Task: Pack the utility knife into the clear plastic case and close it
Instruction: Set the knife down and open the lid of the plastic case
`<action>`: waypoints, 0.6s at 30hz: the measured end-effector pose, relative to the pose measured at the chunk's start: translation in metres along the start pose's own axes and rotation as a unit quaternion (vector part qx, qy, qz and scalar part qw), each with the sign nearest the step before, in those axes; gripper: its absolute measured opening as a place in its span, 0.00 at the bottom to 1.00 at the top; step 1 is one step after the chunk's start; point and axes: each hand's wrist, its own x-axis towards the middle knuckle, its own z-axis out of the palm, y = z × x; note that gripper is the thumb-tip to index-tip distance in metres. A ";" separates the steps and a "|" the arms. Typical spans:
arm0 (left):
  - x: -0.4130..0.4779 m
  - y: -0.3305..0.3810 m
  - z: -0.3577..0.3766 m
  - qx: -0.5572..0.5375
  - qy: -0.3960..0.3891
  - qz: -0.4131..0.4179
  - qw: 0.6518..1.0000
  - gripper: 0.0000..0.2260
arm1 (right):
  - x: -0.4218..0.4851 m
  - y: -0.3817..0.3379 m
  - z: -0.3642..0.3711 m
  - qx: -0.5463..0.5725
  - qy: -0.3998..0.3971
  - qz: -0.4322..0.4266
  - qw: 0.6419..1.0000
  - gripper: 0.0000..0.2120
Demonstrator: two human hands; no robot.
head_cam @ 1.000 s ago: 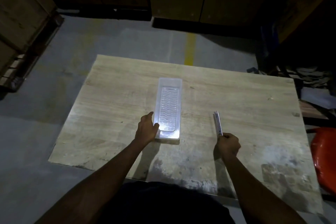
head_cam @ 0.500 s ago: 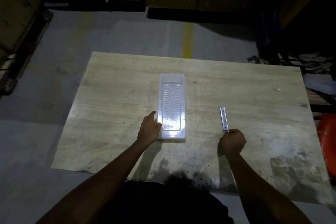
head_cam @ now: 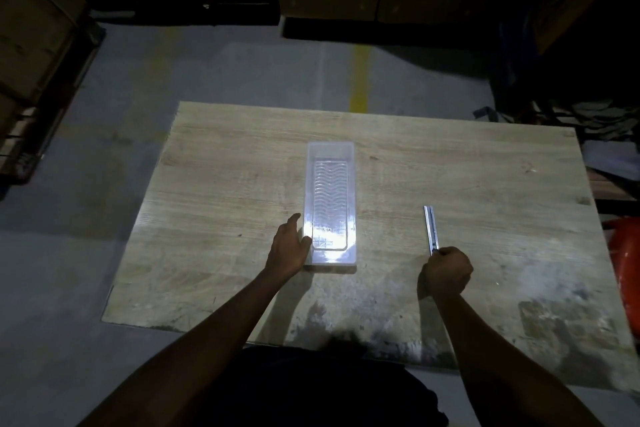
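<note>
A long clear plastic case [head_cam: 330, 199] lies lengthwise in the middle of the wooden table [head_cam: 467, 184], brightly lit at its near end. My left hand [head_cam: 289, 246] rests against the case's near left corner with fingers apart. To the right, a slim silver utility knife [head_cam: 430, 227] points away from me over the tabletop. My right hand [head_cam: 446, 269] is closed around the knife's near end. Whether the case has a lid on it I cannot tell.
The table stands on a grey concrete floor with a yellow line [head_cam: 360, 80]. Wooden crates [head_cam: 31, 45] line the left and back. An orange object [head_cam: 625, 263] and dark clutter [head_cam: 588, 121] sit off the table's right edge.
The knife has tipped down from a raised angle to lie low over the table, still in my right hand. My left hand stays at the case.
</note>
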 end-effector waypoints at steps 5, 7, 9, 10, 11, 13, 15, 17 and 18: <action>0.003 -0.001 -0.003 -0.018 -0.005 0.005 1.000 0.26 | -0.015 -0.010 -0.005 0.021 0.034 0.043 0.998 0.13; 0.007 -0.001 -0.005 -0.037 -0.011 -0.002 0.999 0.24 | -0.025 -0.025 -0.005 0.037 0.026 0.018 0.999 0.13; 0.010 0.000 -0.007 -0.072 -0.016 -0.021 0.997 0.22 | -0.036 -0.046 -0.002 0.071 -0.019 -0.070 0.995 0.14; 0.011 0.001 -0.009 -0.091 -0.019 -0.033 0.995 0.21 | -0.044 -0.057 0.001 0.085 -0.050 -0.125 0.987 0.14; 0.012 0.001 -0.011 -0.108 -0.022 -0.044 0.993 0.20 | -0.054 -0.068 0.003 0.082 -0.080 -0.186 0.976 0.16; 0.015 0.003 -0.013 -0.121 -0.031 -0.052 0.991 0.17 | -0.079 -0.093 0.008 0.032 -0.124 -0.303 0.944 0.20; 0.017 0.006 -0.016 -0.129 -0.045 -0.054 0.989 0.14 | -0.104 -0.115 0.015 -0.047 -0.159 -0.377 0.911 0.27; 0.020 0.007 -0.019 -0.139 -0.061 -0.059 0.987 0.14 | -0.127 -0.129 0.026 -0.157 -0.199 -0.411 0.876 0.36; 0.021 0.008 -0.021 -0.141 -0.067 -0.062 0.986 0.15 | -0.137 -0.133 0.032 -0.204 -0.223 -0.409 0.861 0.40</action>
